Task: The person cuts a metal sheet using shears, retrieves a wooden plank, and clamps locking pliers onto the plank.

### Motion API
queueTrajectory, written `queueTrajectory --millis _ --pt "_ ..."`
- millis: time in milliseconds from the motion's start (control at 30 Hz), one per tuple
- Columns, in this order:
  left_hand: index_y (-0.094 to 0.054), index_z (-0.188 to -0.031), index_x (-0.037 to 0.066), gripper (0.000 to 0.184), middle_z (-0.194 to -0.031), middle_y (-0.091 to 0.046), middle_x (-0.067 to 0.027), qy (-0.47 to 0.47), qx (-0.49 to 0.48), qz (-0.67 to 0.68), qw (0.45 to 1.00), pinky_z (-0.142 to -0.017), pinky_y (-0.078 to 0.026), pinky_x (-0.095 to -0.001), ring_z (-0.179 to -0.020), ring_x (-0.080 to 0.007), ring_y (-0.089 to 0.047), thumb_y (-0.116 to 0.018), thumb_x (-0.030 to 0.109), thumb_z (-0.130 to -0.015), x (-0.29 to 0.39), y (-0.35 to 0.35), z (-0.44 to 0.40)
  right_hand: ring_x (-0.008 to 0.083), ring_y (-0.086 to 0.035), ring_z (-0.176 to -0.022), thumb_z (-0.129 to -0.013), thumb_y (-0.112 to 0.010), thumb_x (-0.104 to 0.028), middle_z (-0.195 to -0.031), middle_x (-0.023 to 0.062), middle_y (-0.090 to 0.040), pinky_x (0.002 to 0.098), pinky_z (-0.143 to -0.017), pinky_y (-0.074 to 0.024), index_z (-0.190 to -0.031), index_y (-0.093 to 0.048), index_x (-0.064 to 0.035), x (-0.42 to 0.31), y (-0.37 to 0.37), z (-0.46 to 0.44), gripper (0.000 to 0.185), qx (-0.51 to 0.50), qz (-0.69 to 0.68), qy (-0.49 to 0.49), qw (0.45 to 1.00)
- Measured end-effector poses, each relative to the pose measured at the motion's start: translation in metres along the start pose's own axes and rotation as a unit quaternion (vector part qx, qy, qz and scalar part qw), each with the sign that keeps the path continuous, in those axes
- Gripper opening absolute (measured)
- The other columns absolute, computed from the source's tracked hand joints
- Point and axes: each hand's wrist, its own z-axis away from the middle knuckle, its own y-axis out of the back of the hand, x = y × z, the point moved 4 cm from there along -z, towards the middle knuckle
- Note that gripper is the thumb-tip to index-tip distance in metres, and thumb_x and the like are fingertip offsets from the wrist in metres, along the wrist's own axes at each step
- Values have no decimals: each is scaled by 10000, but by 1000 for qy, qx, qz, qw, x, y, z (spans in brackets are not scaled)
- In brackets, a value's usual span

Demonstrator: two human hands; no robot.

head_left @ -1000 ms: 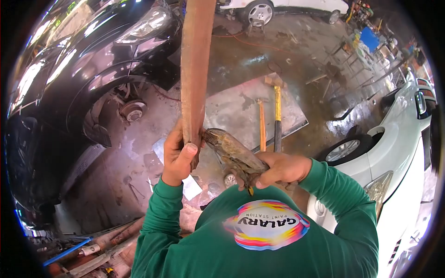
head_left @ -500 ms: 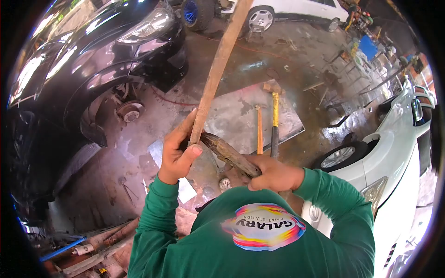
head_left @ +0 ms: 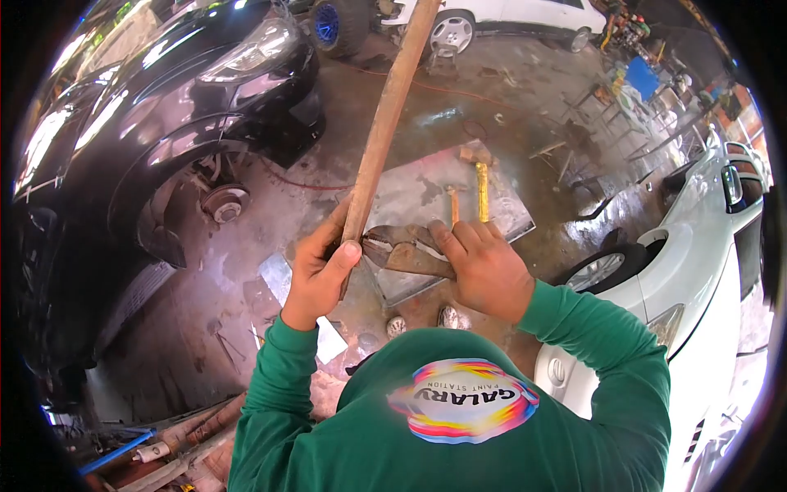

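Note:
My left hand [head_left: 324, 266] is closed around the lower end of a long brown bar [head_left: 387, 115], which slants upward and away past the top of the view. Whether the bar is wood or rusty metal is unclear. In my right hand [head_left: 492, 271] is a worn, brown plier-like tool [head_left: 410, 258]; my fingers lie over its right end. Its dark left end meets the bar beside my left thumb. Beyond my right hand, a hammer with an orange handle [head_left: 455, 207] and one with a yellow handle [head_left: 482, 193] rest on a metal sheet [head_left: 393, 197].
A black car [head_left: 90, 180] with an exposed brake disc stands at left. A white car [head_left: 631, 307] is close on the right, another white car [head_left: 525, 16] at the back. Two small round cans [head_left: 397, 326] and a red hose [head_left: 307, 185] lie on the floor.
My right hand has moved up and forward, shifting its grip, and the plier-like tool has turned from slanting to nearly level. It now covers the hammer handles' lower parts. The bar stays in my left hand.

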Motion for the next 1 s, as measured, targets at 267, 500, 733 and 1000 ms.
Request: queueTrajectory --millis 267,500,733,1000 --pt "-485 -1603 -20 646 -1273 -704 -95 140 27 -14 990 -842 -545 -294 -993 -160 -682 -636 343 -1090 7 -7 -11 293 -592 -993 -818 -677 -142 -1056 107 -576 440 -893 -463 -1473 -560 -42 19 31 -15 673 34 125 68 989" --pt "-508 -1587 -7 639 -1244 -701 -86 88 23 39 995 -744 -536 -292 -922 -146 -665 -605 396 -1101 -6 -14 -13 316 -565 -1066 -851 -671 -154 -1118 111 -567 549 -1051 -421 -1551 -521 -62 21 37 -16 723 3 120 35 992" --pt "-393 -1621 -30 672 -1492 -594 -190 -20 54 215 975 -1025 -549 -426 -1261 -296 -643 -531 392 -1117 3 -28 -11 388 -550 -1069 -863 -665 -147 -1156 177 -558 703 -1184 -311 -1587 -466 -7 -5 17 -7 764 81 -7 -80 993" --pt "-346 -1628 -21 777 -1552 -526 -221 -67 80 252 962 -1165 -461 -487 -1379 -345 -569 -441 557 -1117 10 -35 -12 386 -557 -1056 -885 -643 -154 -1153 169 -564 699 -1179 -321 -1552 -481 36 -14 37 -21 712 121 24 -102 987"
